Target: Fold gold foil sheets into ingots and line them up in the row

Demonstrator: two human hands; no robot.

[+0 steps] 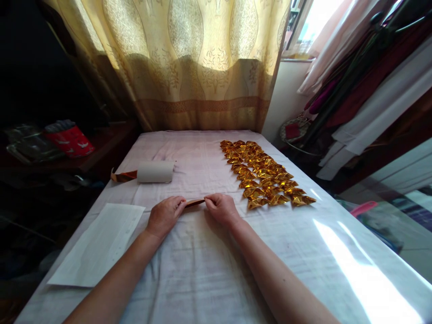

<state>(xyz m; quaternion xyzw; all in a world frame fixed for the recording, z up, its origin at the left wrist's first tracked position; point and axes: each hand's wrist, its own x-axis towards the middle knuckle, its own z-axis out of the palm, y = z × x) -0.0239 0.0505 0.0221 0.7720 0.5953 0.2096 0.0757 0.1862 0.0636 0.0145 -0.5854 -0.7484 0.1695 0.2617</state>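
My left hand (166, 215) and my right hand (220, 208) rest side by side on the white cloth of the table (209, 265). Both pinch the ends of a narrow folded strip of gold paper (195, 202) lying flat between them. To the right of my right hand, several folded gold paper pieces (263, 175) lie in rows that run toward the far edge.
A white paper roll (155, 172) with a gold-brown loose end (123, 176) lies at the left. A white sheet (99, 243) sits at the near left edge. A patterned curtain (189, 63) hangs behind; clothes (367, 76) hang at the right.
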